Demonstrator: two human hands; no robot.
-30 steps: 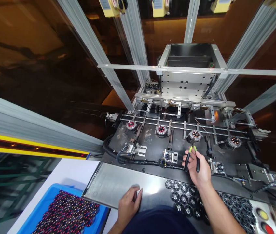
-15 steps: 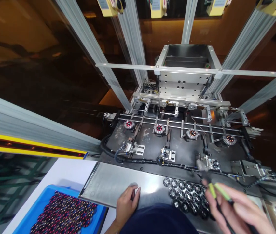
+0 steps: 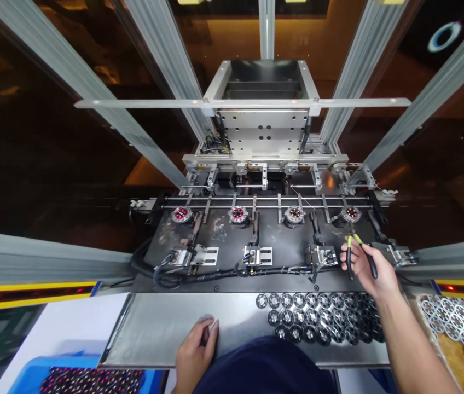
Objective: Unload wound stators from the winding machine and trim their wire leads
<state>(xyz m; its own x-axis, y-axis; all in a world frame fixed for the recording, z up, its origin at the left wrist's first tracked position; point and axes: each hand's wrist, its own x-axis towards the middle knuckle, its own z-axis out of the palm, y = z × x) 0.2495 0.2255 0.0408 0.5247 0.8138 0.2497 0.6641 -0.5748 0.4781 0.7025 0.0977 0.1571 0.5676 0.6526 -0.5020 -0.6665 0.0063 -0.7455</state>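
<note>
My right hand (image 3: 369, 268) holds a pair of pliers (image 3: 350, 257) with black and yellow-green handles. The jaws, small and hard to make out, point at the rightmost round fixture, which carries a round wound part (image 3: 351, 213) with copper-coloured spots. Whether they touch it I cannot tell. My left hand (image 3: 195, 350) rests on the metal ledge (image 3: 154, 323) with its fingers loosely curled and nothing visible in them. Between the hands, rows of round black-and-silver parts (image 3: 300, 316) lie on the ledge.
Three more fixtures bear round parts (image 3: 238, 214) along the machine bed. Metal brackets (image 3: 259, 255) and a black cable run in front of them. A blue bin (image 3: 30, 375) of wound parts stands lower left; silver rings (image 3: 462, 323) lie at right. Yellow sensor bars (image 3: 30, 295) flank the opening.
My right hand has carried the pliers forward from above the ledge parts to the rightmost fixture. The view has turned right. My left hand stays on the ledge.
</note>
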